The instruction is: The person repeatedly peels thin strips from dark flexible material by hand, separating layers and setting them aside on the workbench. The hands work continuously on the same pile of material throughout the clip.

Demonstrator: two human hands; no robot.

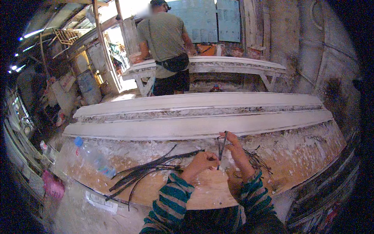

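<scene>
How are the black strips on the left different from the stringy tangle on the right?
The left strips are mostly wider and longer; the right tangle is thinner and shorter. The left strips lie stretched out, while the right tangle is curled up. Both are dark and lie on the table.

1. Long, thin, flexible black strips (156, 161)
2. Long knitted sleeves (174, 198) in teal and grey-beige stripes
3. Flat tan wooden tabletop (212, 191), blotched with white
4. Long, narrow white moulded boards (194, 125)
5. Clear plastic bottle (93, 158) with a blue cap (78, 141)
6. Co-worker's plain grey-green short-sleeved shirt (165, 37)
7. Orange plastic tub (206, 50)
8. Flat, pale blue wall panels (193, 21)
</scene>
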